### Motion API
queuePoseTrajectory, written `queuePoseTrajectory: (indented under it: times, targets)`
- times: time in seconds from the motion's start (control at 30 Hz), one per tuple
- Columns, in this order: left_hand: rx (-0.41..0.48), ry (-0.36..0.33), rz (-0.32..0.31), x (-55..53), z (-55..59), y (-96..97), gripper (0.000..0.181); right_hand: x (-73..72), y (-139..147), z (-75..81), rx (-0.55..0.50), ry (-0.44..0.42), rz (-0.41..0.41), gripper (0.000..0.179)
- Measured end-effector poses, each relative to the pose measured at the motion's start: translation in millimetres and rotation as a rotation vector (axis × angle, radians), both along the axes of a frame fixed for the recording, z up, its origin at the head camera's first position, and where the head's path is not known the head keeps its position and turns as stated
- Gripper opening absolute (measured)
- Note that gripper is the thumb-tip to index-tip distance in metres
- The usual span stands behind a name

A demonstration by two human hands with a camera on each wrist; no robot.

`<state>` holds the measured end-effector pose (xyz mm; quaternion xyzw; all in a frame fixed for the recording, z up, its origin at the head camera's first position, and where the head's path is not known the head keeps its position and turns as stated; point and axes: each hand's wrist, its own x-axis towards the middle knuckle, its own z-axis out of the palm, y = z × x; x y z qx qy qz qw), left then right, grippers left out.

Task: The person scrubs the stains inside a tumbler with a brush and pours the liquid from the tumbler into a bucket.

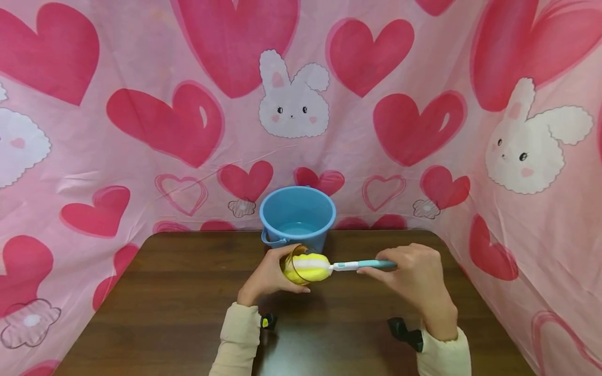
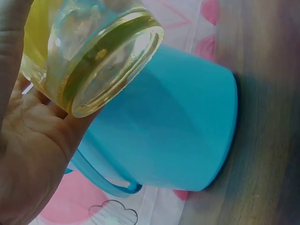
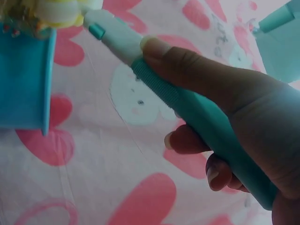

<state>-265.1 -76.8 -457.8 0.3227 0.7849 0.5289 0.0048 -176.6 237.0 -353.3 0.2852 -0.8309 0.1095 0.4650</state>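
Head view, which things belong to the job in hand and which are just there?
Job:
- sponge brush in the right hand
- amber cup in the left hand
- probably the blue bucket behind them

Just there:
- table
- heart-and-bunny backdrop

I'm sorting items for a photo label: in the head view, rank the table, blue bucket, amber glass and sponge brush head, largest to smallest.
1. Table
2. Blue bucket
Smallest, unranked: amber glass and sponge brush head; they look close in size and overlap.

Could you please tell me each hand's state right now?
Left hand: holding the round, transparent amber cup.
Right hand: holding the long teal-handled sponge brush.
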Motion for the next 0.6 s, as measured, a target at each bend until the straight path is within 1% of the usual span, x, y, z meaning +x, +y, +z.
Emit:
queuePoseTrajectory:
  times: [0.13,0.23,0.4,0.6]
  targets:
    - [0.025,-0.03,0.016,0.2,-0.8,-3.7,0.081,1.5,9.0,1.0,-0.07,0.008,0.021,0.066]
    - [0.039,-0.015,0.001,-0.6,-2.8,-2.4,0.081,0.5,11.8,-0.1,-0.087,0.017,0.041,0.063]
    - [0.057,0.021,-0.05,-1.3,-3.9,6.1,0.079,-2.5,14.0,-2.4,-0.092,-0.02,0.041,0.061]
    - [0.083,0.029,-0.056,0.8,-1.7,11.0,0.081,-7.1,13.2,-5.6,-0.106,-0.028,0.042,0.062]
